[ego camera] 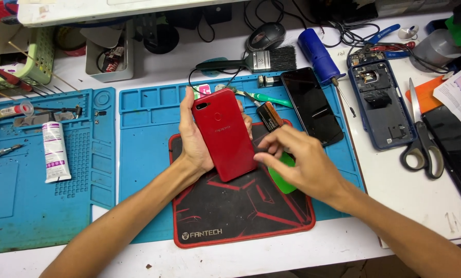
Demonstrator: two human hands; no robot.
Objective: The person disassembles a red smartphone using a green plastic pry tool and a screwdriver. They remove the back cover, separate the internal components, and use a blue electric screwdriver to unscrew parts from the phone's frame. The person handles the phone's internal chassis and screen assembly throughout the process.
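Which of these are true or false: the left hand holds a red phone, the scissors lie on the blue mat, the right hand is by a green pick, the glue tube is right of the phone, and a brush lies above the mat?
1. The left hand holds a red phone. True.
2. The scissors lie on the blue mat. False: they lie on the white table, right of it.
3. The right hand is at a green pick. True.
4. The glue tube lies right of the phone. False: it lies far left.
5. A brush lies beyond the mat. True.
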